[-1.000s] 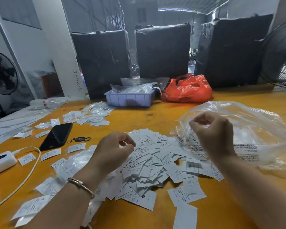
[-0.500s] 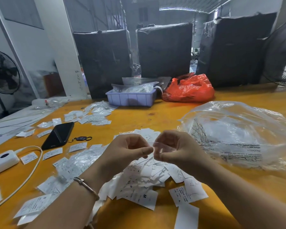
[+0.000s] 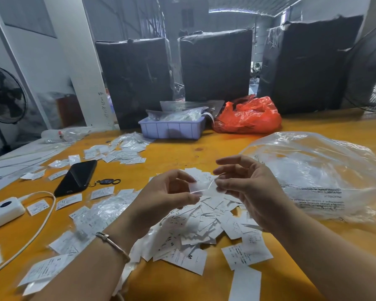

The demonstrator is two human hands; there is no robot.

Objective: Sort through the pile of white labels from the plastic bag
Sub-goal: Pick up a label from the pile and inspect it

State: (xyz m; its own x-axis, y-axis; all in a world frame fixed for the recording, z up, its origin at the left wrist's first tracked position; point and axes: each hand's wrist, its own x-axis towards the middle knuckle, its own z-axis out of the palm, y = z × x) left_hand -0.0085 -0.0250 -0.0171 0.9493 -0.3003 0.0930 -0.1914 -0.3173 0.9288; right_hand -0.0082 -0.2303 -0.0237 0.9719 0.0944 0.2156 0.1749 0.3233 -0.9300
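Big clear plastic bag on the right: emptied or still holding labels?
Cannot tell. The clear plastic bag lies puffed on the table; glare hides its inside.

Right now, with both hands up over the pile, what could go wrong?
The small clear sleeve is only pinched between the left hand and right hand; it could slip into the label pile below. A forearm sweep might scatter labels, mixing S, M and XL.

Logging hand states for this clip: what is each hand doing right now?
Left hand: pinches one end of a small clear sleeve.
Right hand: pinches the sleeve's other end.
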